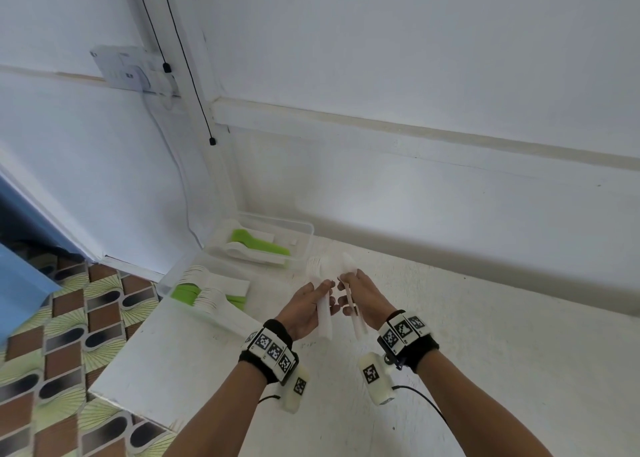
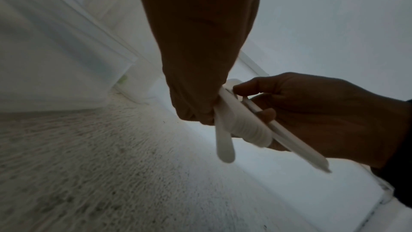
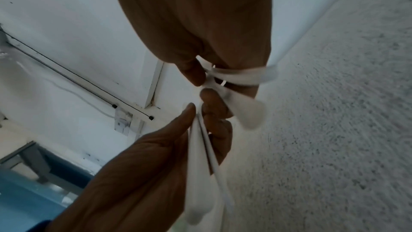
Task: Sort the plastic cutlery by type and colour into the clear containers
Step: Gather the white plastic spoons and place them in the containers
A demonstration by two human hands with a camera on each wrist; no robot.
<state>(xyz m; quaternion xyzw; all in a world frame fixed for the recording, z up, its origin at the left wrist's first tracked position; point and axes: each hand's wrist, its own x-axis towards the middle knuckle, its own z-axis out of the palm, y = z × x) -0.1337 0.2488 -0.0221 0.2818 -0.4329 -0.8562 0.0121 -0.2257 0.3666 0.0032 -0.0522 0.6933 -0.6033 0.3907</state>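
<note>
Just below the middle of the head view, my left hand [image 1: 306, 309] grips a stack of white cutlery [image 1: 323, 313], thumb on top and fingers curled beneath, the handles pointing back toward my wrist. The heads fan out above my fingertips; they look like forks and a spoon, but blur keeps me from being sure. My right hand [image 1: 363, 301] is just beside it, fingertips almost touching the left ones, and pinches a few separate white pieces [image 1: 353, 304] between thumb and fingers, their handles running down past my palm. In the left wrist view those pieces [image 2: 289, 140] lie across my right hand's [image 2: 323, 112] fingers.

To the left of my hands, on the white table [image 1: 485, 370], stand two clear containers. The near tub [image 1: 166, 285], left of centre, holds white forks and green cutlery [image 1: 185, 294]. The far tub [image 1: 308, 231], nearer the wall, holds a green spoon [image 1: 242, 237] with white spoons beside it. Patterned floor shows in the lower left.
</note>
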